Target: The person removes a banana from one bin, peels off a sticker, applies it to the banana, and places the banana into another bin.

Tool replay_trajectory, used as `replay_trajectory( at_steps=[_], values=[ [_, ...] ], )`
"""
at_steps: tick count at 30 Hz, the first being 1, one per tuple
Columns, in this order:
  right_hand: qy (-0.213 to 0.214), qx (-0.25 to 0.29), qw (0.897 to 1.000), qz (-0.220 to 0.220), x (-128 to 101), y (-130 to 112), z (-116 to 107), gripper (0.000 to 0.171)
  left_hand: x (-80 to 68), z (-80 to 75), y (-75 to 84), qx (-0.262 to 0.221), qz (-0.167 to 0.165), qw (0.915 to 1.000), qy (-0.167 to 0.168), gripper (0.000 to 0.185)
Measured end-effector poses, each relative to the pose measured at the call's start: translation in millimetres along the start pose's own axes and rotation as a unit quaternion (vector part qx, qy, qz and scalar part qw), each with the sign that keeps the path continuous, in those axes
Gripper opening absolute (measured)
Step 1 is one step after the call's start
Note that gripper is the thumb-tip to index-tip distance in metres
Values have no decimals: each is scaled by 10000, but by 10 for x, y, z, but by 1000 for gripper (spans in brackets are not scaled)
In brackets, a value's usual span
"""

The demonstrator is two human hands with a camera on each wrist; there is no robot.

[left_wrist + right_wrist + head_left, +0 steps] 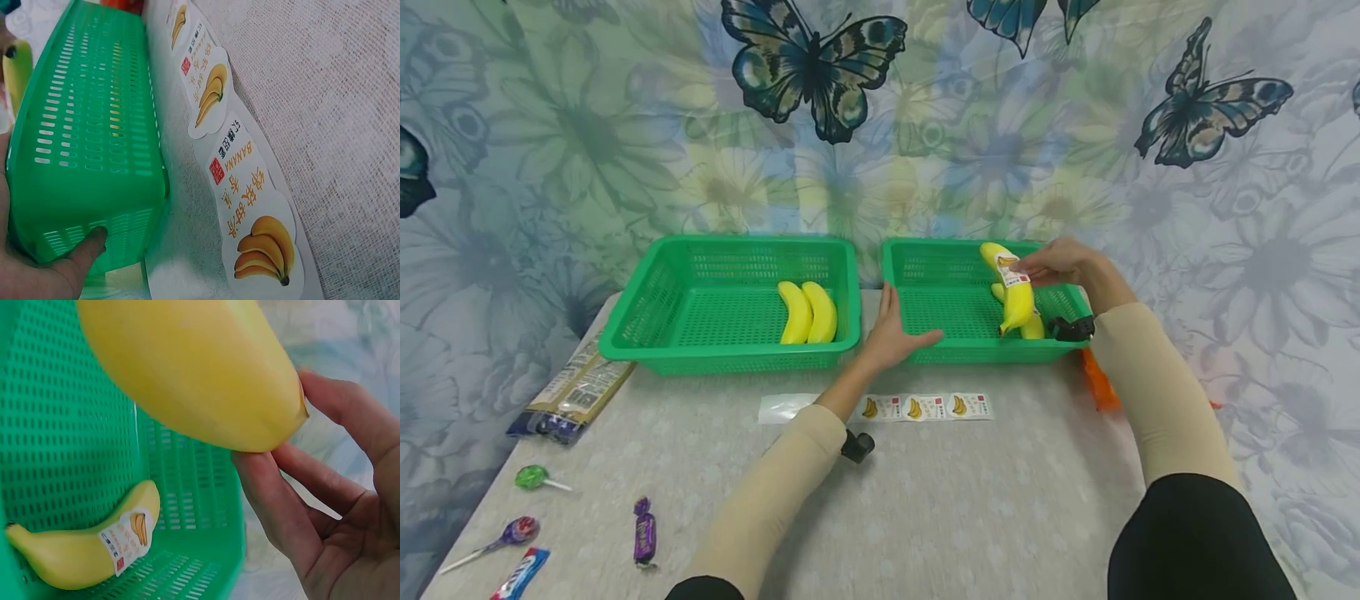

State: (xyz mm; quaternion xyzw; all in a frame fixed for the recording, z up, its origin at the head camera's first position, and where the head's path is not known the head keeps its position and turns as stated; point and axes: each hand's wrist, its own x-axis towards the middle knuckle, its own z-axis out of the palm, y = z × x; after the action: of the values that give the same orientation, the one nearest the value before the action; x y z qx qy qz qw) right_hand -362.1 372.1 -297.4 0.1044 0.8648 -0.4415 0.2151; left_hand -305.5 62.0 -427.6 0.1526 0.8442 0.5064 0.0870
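Over the right green basket (955,354), my right hand (1056,262) pinches a yellow banana (1018,304) with a white label wrapped across it. From the right wrist view, the thumb and fingertips grip this banana (200,369) at one side. Below it in the basket lies another labelled banana (75,556), partly hidden in the head view. My left hand (895,337) is at that basket's left end, fingers straight and thumb spread; in the left wrist view its thumb (87,250) lies against the end wall. A strip of banana labels (925,407) lies in front of the basket.
A left green basket (722,364) holds two bananas without visible labels (808,313). A gold packet (580,392) sits by its front left corner. Lollipops (532,477) and a purple-wrapped candy (644,533) lie at the front left. Something orange (1099,383) is beside the right basket.
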Motion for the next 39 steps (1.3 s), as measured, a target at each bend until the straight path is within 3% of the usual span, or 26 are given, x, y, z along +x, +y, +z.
replay_trajectory(
  at_steps=[4,10,19,29,39],
  values=[
    [-130,-49,9999,39,193,39,-52,39,-11,-6,-10,-32,-16,10000,38,119],
    [-487,-184,9984,220,415,181,-73,61,-30,26,-3,-26,21,10000,-18,119],
    [-472,-923,9943,261,621,287,3,51,-60,0,-4,-37,-29,10000,6,119],
    [-36,-1641,9856,412,764,318,95,54,-22,-9,-10,18,82,10000,-2,121],
    [162,-1573,9857,586,842,352,247,49,-45,-21,-8,-6,59,10000,-4,120]
  ],
)
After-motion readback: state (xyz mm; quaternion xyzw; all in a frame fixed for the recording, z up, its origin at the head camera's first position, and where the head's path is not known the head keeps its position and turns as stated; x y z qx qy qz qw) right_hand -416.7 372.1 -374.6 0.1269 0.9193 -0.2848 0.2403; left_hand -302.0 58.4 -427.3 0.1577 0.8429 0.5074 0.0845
